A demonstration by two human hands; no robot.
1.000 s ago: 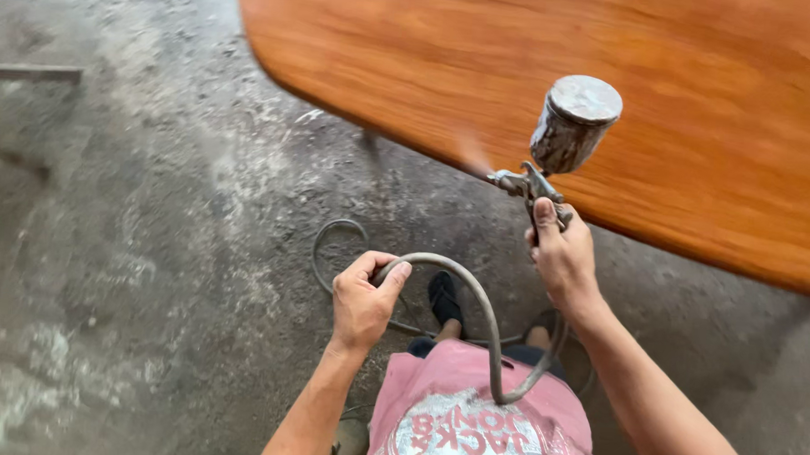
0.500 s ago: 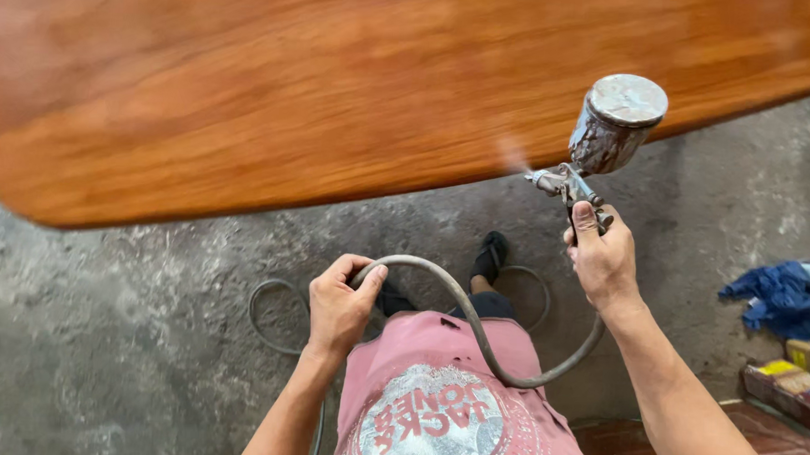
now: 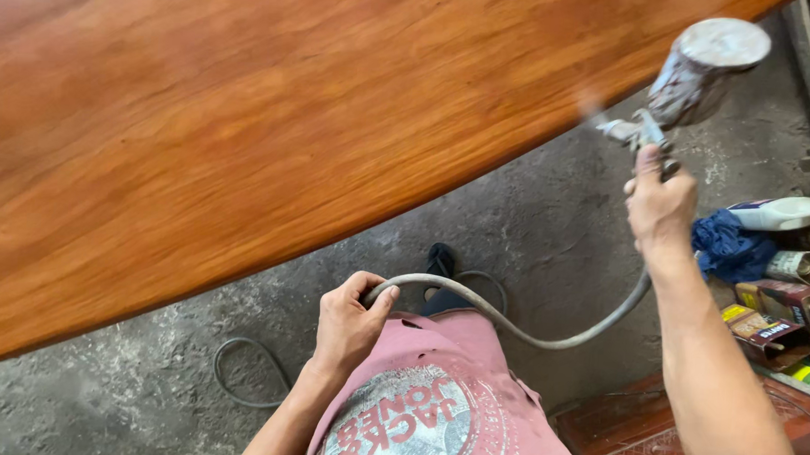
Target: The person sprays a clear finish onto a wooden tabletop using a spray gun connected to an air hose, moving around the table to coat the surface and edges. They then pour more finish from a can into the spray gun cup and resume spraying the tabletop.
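Right hand (image 3: 661,207) is closed around the handle of a spray gun (image 3: 650,134), one finger up on the trigger area, remaining fingers wrapped and partly hidden behind the hand. Gun sits at upper right; its paint-crusted metal cup (image 3: 703,63) tilts up and right above the gun body. Nozzle points left and slightly up, toward the edge of the wooden slab (image 3: 272,140). Faint mist shows just off the nozzle, between gun and wood edge. Gun is near the slab edge, not touching.

The slab is large, glossy, reddish-brown, filling the upper left. Its long edge runs diagonally from lower left to upper right. The spray axis meets that edge roughly crosswise, so the slab lies left of the right-hand fingers.

Left hand (image 3: 346,325) holds the grey air hose (image 3: 510,328), fingers curled tightly round it, thumb on top, low centre near the pink shirt (image 3: 424,410). The hose loops right and up to the gun's base behind the right wrist. More hose lies coiled on the concrete floor (image 3: 550,234).

Right hand is nearer the slab edge being sprayed; left hand is below the slab's near edge, well apart from the nozzle.

Far right: blue cloth (image 3: 727,246), white bottle (image 3: 779,214), small boxes and cans (image 3: 783,317) on the floor.
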